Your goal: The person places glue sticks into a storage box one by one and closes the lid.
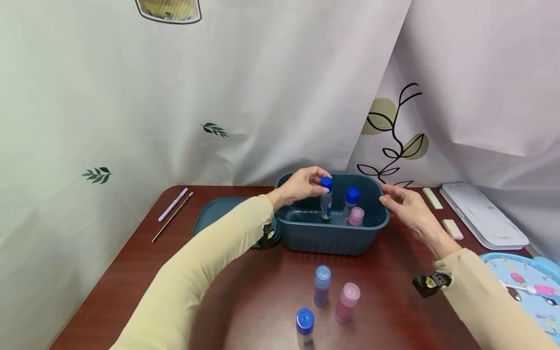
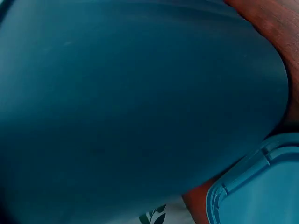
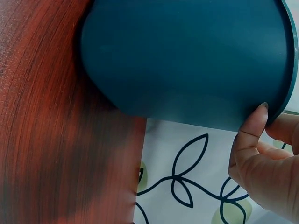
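Can see on the bench (image 1: 253, 296), at left, a lilac pen (image 1: 172, 205) beside a thin stick (image 1: 172, 218); at right, a flat white case (image 1: 485, 216).

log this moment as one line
left hand: holds blue-capped bottle in bin | right hand: grips bin rim | table: three bottles standing

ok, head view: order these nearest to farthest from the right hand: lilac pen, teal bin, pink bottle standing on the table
1. Teal bin: right hand touches its right-end rim.
2. Pink bottle: on the table, nearer the camera than the bin.
3. Lilac pen: far over on the left.
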A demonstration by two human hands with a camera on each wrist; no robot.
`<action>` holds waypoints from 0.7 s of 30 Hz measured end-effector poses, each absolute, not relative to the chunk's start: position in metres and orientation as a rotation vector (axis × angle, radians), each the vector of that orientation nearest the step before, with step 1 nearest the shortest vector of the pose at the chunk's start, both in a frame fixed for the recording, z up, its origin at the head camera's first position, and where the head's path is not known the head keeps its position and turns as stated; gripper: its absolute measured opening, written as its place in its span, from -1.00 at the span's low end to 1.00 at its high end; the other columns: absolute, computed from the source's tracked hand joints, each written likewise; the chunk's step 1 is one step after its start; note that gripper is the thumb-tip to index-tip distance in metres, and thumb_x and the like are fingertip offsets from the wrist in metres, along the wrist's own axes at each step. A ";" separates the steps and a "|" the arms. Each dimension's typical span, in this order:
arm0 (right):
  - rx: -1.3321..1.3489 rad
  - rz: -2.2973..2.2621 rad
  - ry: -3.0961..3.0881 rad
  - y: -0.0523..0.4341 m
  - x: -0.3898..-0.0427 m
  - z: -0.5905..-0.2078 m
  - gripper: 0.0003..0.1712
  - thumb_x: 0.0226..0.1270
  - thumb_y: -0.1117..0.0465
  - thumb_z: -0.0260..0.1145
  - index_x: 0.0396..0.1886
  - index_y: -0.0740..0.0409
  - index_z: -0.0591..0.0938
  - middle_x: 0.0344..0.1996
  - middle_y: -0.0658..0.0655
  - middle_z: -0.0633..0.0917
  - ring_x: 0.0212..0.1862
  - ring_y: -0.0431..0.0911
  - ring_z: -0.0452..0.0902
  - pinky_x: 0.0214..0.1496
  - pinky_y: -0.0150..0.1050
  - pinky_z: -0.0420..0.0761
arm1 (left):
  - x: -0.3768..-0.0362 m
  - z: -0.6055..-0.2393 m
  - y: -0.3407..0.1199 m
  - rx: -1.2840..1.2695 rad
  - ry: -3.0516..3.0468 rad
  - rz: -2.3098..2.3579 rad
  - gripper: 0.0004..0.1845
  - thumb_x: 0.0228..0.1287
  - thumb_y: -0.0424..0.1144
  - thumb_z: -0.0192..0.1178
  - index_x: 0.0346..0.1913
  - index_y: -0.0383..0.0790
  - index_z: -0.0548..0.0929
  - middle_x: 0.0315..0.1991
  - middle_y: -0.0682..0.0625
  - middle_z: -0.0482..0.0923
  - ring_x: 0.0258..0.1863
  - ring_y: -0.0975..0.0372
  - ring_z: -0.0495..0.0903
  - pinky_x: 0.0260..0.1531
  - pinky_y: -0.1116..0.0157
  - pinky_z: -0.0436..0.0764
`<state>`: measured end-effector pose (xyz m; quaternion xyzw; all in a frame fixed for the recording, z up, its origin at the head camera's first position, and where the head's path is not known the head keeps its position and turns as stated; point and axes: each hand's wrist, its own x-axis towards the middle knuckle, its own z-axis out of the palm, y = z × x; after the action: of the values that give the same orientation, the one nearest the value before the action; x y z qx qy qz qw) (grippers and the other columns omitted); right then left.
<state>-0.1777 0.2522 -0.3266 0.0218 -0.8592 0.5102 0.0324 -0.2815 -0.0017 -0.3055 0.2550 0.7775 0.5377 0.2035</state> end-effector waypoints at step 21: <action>0.065 1.610 -2.632 0.251 -0.179 -0.326 -0.41 0.47 0.22 0.03 0.36 0.46 0.19 0.00 0.42 0.46 -0.28 -0.45 0.48 -0.26 -0.54 0.58 | -0.281 -0.311 0.005 0.764 2.432 1.163 -0.51 0.19 -0.33 0.28 0.20 -0.20 0.48 0.10 -0.12 0.56 0.07 0.14 0.56 0.03 0.30 0.57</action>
<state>-0.1791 0.2509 -0.3265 0.0210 -0.8526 0.5215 0.0279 -0.2811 0.0050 -0.3112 0.2688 0.8555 0.4090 0.1688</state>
